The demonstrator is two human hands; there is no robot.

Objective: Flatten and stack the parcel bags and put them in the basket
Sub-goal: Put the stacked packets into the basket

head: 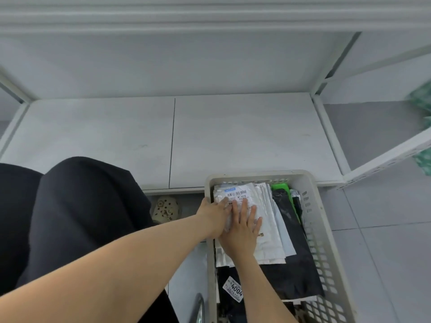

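A beige slotted plastic basket (312, 206) stands on the floor at lower right and holds a pile of parcel bags. On top lies a white parcel bag (238, 194) with a barcode label, over several other white bags (270, 231), black bags (286, 276) and a green one (281, 185). My left hand (213, 216) lies at the basket's left rim with its fingers flat on the top white bag. My right hand (243, 229) presses flat on the same bag, fingers straight and spread.
A low white shelf board (163, 138) stretches ahead, framed by white metal posts (326, 127). My black-clad knees (77, 217) fill the left. A patterned shoe (164, 209) shows under the shelf edge. Green packages (422, 99) sit at far right. Grey floor tiles (384, 252) surround the basket.
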